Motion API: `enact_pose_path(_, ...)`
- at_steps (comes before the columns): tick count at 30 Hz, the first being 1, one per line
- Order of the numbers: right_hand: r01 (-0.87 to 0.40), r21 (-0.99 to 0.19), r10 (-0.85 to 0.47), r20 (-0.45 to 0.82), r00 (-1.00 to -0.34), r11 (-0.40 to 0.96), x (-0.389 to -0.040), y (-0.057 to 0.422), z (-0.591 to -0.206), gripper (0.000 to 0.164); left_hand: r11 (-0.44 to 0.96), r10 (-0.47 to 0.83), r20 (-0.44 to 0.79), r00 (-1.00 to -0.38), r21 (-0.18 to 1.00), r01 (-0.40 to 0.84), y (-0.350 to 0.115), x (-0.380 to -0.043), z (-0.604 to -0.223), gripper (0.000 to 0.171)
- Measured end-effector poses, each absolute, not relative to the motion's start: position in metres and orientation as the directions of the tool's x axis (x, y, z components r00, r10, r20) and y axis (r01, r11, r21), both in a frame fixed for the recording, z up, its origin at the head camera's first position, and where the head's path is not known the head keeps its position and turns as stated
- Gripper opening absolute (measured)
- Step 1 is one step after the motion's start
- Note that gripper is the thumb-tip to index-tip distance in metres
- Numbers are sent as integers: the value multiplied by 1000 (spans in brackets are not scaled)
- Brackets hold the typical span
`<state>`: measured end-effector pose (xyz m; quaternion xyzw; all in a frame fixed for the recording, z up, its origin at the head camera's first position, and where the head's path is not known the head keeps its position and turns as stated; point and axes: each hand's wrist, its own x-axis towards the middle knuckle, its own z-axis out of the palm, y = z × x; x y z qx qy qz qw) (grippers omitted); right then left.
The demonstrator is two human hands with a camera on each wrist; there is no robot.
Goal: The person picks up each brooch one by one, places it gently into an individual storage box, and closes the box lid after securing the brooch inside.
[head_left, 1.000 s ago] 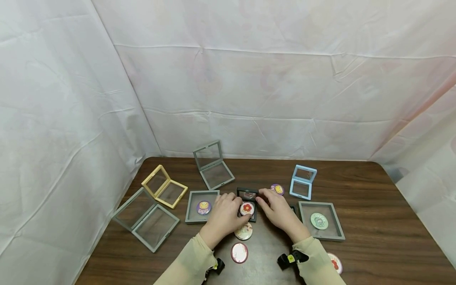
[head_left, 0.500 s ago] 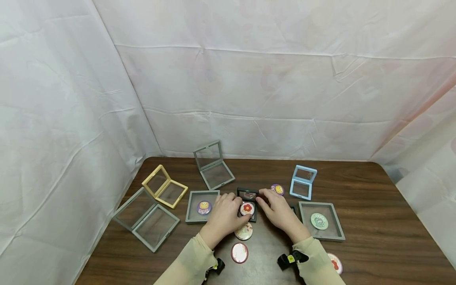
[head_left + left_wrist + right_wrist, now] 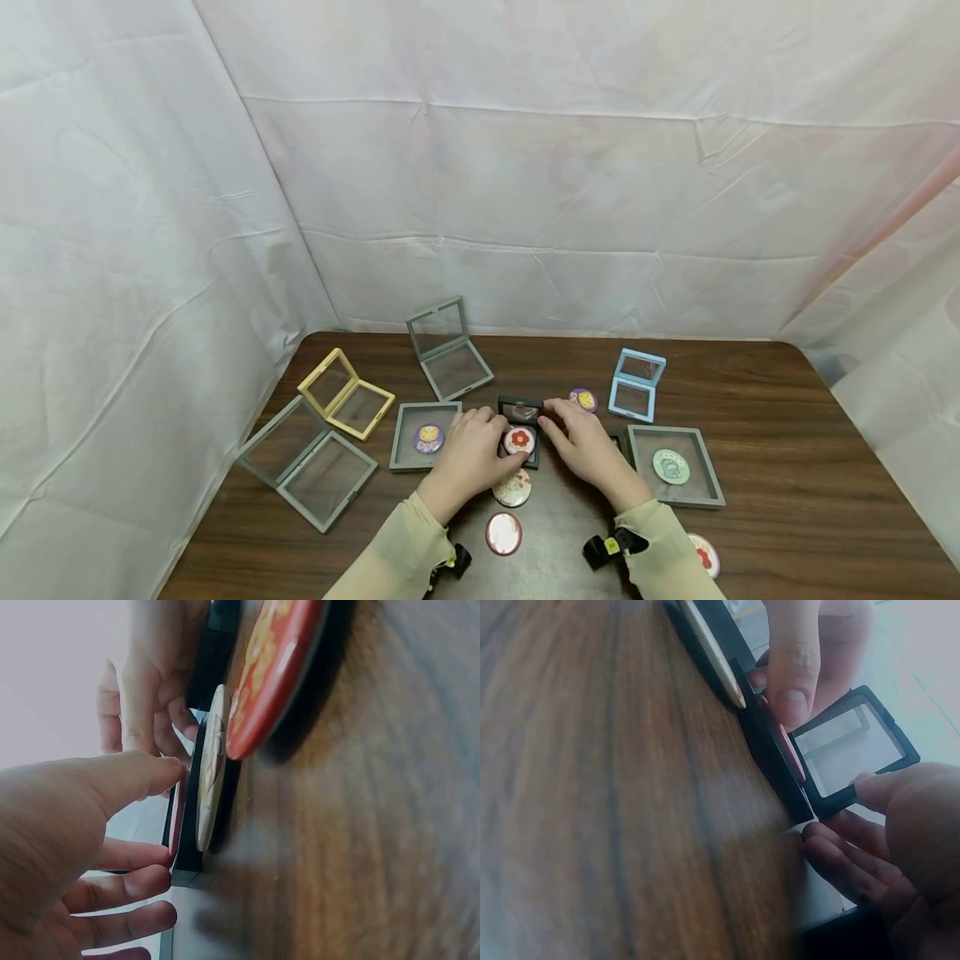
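Note:
A small black hinged display frame (image 3: 534, 454) with clear film stands open mid-table, its lid tilted up at the back. In its base lies a round white button badge (image 3: 519, 439) with a red flower. My left hand (image 3: 467, 454) reaches from the left, thumb and fingers holding the badge's edges. My right hand (image 3: 588, 446) pinches the raised lid; in the right wrist view its thumb sits on the lid's rim (image 3: 896, 742), fingers low behind the corner. A cream patterned badge (image 3: 513, 489) lies just in front, with a red-rimmed badge (image 3: 503, 533) nearer still.
Left stand open grey frames (image 3: 303, 500) and a yellow one (image 3: 378, 421); a grey frame (image 3: 400, 458) with a purple badge (image 3: 428, 438) adjoins my left hand. Right are a blue frame (image 3: 632, 415), a purple badge (image 3: 583, 400) and a grey frame (image 3: 708, 467) holding a green badge (image 3: 671, 467).

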<state>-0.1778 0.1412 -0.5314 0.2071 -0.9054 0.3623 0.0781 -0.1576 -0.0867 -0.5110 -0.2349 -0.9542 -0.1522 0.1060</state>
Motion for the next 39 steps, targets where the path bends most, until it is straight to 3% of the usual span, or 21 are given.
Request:
enact_pose_path(18,-472,-600,-332,335,-882,646,-179,142,-533,16,803,447,232,-864,323,502,-93,-163,-508,34)
enact_pose_path(39,-491,-587,-328,368,-870,644,-180,142,-530,19,843,422,300,-856,217,492,-84,-157,-511,37)
